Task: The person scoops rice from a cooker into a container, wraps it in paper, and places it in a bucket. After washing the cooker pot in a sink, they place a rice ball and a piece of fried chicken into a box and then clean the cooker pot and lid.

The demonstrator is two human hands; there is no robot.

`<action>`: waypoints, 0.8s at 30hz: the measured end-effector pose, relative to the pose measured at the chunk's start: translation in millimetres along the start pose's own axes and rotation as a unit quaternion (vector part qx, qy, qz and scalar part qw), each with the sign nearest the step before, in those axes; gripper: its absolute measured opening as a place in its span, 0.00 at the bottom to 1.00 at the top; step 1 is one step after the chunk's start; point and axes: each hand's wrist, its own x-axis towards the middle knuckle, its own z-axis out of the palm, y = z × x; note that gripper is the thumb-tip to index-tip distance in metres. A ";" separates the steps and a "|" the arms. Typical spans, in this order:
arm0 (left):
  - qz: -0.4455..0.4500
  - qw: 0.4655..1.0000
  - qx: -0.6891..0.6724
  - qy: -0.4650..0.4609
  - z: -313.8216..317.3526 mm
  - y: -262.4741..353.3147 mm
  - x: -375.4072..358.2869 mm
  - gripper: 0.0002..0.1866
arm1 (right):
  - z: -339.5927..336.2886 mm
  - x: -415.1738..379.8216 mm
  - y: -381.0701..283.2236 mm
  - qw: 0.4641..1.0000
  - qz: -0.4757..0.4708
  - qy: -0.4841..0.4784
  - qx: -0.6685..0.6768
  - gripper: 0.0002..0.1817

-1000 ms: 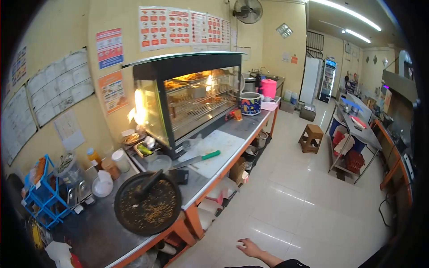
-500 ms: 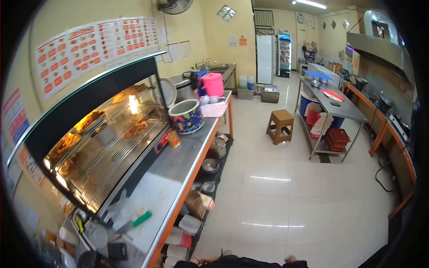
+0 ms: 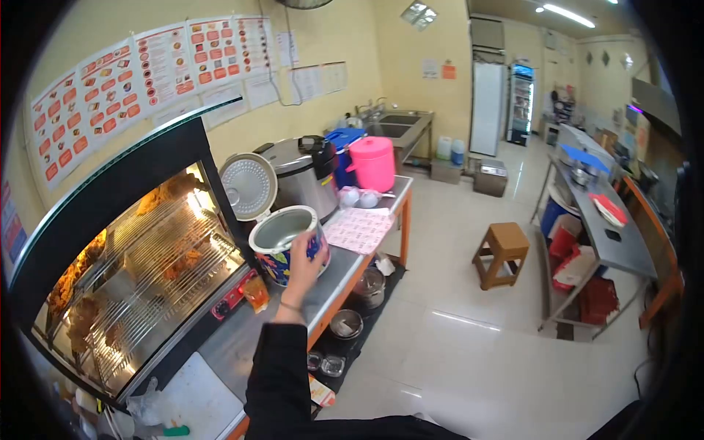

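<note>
My left hand [image 3: 304,262] reaches out over the counter, its fingers apart and bent, with the fingertips right at the rim of a flower-patterned rice cooker [image 3: 273,265]. Inside the cooker a grey metal pot shows. Its round white lid [image 3: 249,187] stands raised at the back. Beside the cooker lies a pink patterned sheet [image 3: 361,229]. An orange packet [image 3: 255,292] sits just left of my wrist, by the glass warming cabinet [image 3: 139,271] with fried food inside. My right hand is out of view.
Behind the cooker stand a large steel cooker [image 3: 293,172] and a pink lidded bucket [image 3: 372,163]. Pots [image 3: 346,324] fill the lower shelf. A brown stool [image 3: 501,253] is on the floor, and a steel table [image 3: 612,231] stands to the right.
My left hand has risen from the bottom edge to the flower-patterned rice cooker. My right hand has left the view. The camera has turned left and come closer to the cooker.
</note>
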 end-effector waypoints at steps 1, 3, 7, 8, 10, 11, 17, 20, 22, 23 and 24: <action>-0.002 1.000 0.020 0.021 8.1 -26.3 25.8 0.21 | -36.8 29.6 -24.8 1.000 -0.013 0.017 -0.020 0.08; -0.007 0.995 0.086 0.044 5.8 -70.0 84.3 0.23 | -117.3 90.4 -91.0 0.992 -0.081 0.098 -0.020 0.07; -0.048 0.970 0.229 0.065 -22.0 -147.0 176.8 0.25 | -256.1 135.5 -339.1 0.863 -0.423 0.227 0.157 0.13; -0.047 0.960 0.269 0.066 -29.4 -166.2 194.4 0.26 | -279.5 104.6 -415.9 0.842 -0.463 0.242 0.137 0.13; -0.050 0.944 0.319 0.071 -42.8 -187.4 225.7 0.26 | -297.0 42.4 -548.8 0.799 -0.551 0.165 0.175 0.11; -0.050 0.935 0.343 0.070 -46.0 -199.7 239.1 0.26 | -298.5 0.8 -608.2 0.771 -0.598 0.121 0.185 0.10; -0.146 0.841 0.518 0.053 -64.0 -291.0 299.7 0.28 | -239.4 -107.7 -802.9 0.674 -0.712 -0.142 0.138 0.10; -0.229 0.829 0.507 0.052 -67.3 -315.2 295.0 0.27 | -249.3 -162.0 -857.2 0.635 -0.754 -0.156 0.061 0.10; -0.293 0.850 0.438 0.001 -64.4 -310.4 286.9 0.25 | -255.4 -179.2 -888.9 0.593 -0.790 -0.149 0.048 0.11; -0.209 0.846 0.488 0.046 -59.6 -309.9 278.9 0.21 | -259.7 -186.0 -905.4 0.582 -0.797 -0.157 0.042 0.10; -0.186 0.855 0.480 0.055 -55.0 -306.4 270.9 0.20 | -263.8 -192.0 -919.5 0.571 -0.803 -0.165 0.036 0.10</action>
